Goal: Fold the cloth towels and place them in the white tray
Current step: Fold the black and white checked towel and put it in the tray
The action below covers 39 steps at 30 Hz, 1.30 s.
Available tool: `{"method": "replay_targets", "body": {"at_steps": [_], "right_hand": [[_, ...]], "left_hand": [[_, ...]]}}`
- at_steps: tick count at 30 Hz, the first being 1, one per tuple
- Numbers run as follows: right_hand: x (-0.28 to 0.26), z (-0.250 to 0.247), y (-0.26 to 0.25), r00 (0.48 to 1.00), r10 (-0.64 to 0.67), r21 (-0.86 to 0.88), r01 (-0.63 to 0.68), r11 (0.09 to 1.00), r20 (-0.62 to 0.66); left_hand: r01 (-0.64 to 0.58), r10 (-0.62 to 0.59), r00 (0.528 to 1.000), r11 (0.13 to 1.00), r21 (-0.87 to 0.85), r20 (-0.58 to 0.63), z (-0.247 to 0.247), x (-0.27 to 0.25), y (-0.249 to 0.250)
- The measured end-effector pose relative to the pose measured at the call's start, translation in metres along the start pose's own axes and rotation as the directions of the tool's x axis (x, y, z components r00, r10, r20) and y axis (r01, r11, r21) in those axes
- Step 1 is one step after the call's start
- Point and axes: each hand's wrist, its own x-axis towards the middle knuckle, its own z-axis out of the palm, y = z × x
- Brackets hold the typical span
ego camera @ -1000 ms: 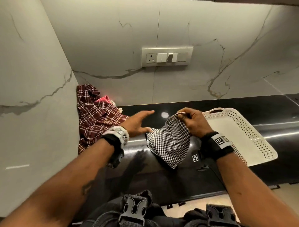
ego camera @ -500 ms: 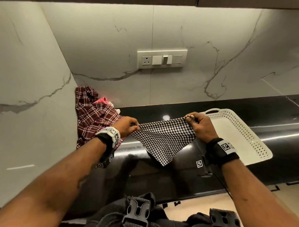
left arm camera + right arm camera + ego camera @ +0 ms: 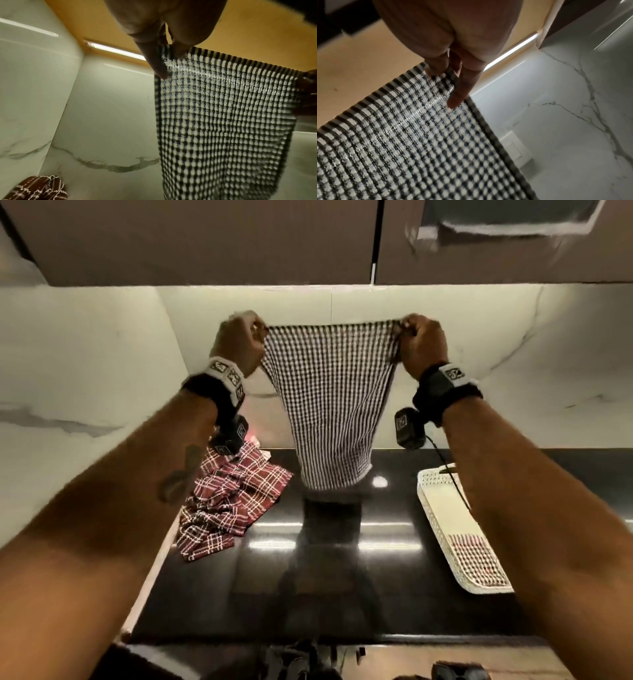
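Observation:
A black-and-white checked towel (image 3: 334, 405) hangs spread out in the air above the black counter. My left hand (image 3: 241, 342) pinches its top left corner and my right hand (image 3: 421, 342) pinches its top right corner. In the left wrist view the left hand (image 3: 169, 54) nips the checked towel (image 3: 226, 121) at its upper edge; in the right wrist view the right hand (image 3: 448, 73) does the same on the checked towel (image 3: 419, 142). The white perforated tray (image 3: 445, 508) lies at the right, a folded red checked cloth (image 3: 474, 559) in its near end.
A maroon plaid towel (image 3: 233, 501) lies crumpled at the counter's left by the marble wall, a corner of the maroon plaid towel (image 3: 39, 189) also in the left wrist view. Brown cabinets (image 3: 205, 237) hang overhead. A wall switch plate (image 3: 517, 151) sits behind.
Both hands have risen from just over the counter to well above it and moved apart, so the checked towel now hangs full length. The head view has tilted up.

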Motion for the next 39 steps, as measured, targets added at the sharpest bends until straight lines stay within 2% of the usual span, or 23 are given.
{"method": "replay_targets", "body": {"at_steps": [2, 4, 8, 11, 13, 15, 18, 21, 24, 26, 29, 31, 33, 36, 39], "right_hand": [[-0.01, -0.015, -0.007, 0.998, -0.054, 0.103, 0.056, 0.993, -0.018], [-0.028, -0.027, -0.002, 0.998, -0.053, 0.199, 0.055, 0.978, -0.015], [-0.095, -0.034, 0.036, 0.996, 0.007, 0.199, -0.025, 0.98, 0.093], [-0.178, -0.032, 0.069, 0.986, 0.005, 0.178, -0.035, 0.983, 0.166], [-0.237, -0.026, 0.092, 0.946, 0.067, 0.218, -0.142, 0.966, 0.318], [-0.292, -0.018, 0.118, 0.881, 0.132, 0.158, -0.226, 0.961, 0.454], [-0.361, -0.015, 0.152, 0.782, 0.211, 0.03, -0.281, 0.959, 0.587], [-0.407, -0.02, 0.17, 0.684, 0.27, -0.07, -0.307, 0.949, 0.678], [-0.426, -0.033, 0.177, 0.646, 0.28, -0.11, -0.291, 0.95, 0.71], [-0.429, -0.044, 0.172, 0.616, 0.271, -0.091, -0.308, 0.947, 0.74], [-0.417, -0.058, 0.158, 0.534, 0.306, -0.029, -0.465, 0.885, 0.788], [-0.403, -0.061, 0.15, 0.527, 0.328, 0.027, -0.557, 0.83, 0.784], [-0.385, -0.056, 0.146, 0.588, 0.34, 0.049, -0.546, 0.837, 0.734], [-0.355, -0.033, 0.15, 0.669, 0.41, 0.026, -0.54, 0.841, 0.62], [-0.319, 0.006, 0.172, 0.75, 0.454, -0.047, -0.495, 0.868, 0.481]], "left_hand": [[-0.028, 0.028, 0.999, 0.999, -0.016, -0.025, -0.014, -0.015, 0.01], [-0.049, 0.047, 0.998, 0.998, -0.035, -0.042, -0.023, -0.042, 0.016], [-0.058, 0.056, 0.998, 0.995, -0.084, -0.025, -0.015, -0.13, 0.016], [-0.062, 0.073, 0.991, 0.994, -0.095, 0.113, 0.001, -0.215, 0.007], [-0.049, 0.08, 0.962, 0.991, -0.126, 0.26, 0.013, -0.272, 0.0], [0.031, 0.025, 0.909, 0.991, -0.127, 0.416, 0.021, -0.324, -0.007], [0.169, -0.099, 0.792, 0.984, -0.06, 0.602, 0.031, -0.387, -0.015], [0.276, -0.202, 0.633, 0.961, 0.025, 0.747, 0.037, -0.427, -0.015], [0.321, -0.24, 0.476, 0.943, 0.087, 0.846, 0.037, -0.446, -0.009], [0.325, -0.242, 0.415, 0.94, 0.106, 0.877, 0.033, -0.451, -0.005], [0.35, -0.219, 0.365, 0.933, 0.085, 0.905, 0.022, -0.444, -0.005], [0.382, -0.19, 0.366, 0.924, 0.039, 0.911, 0.015, -0.432, -0.005], [0.44, -0.191, 0.407, 0.898, -0.008, 0.893, 0.018, -0.417, -0.011], [0.473, -0.229, 0.553, 0.878, -0.075, 0.801, 0.042, -0.391, -0.03], [0.451, -0.259, 0.646, 0.888, -0.085, 0.718, 0.085, -0.351, -0.049]]}}
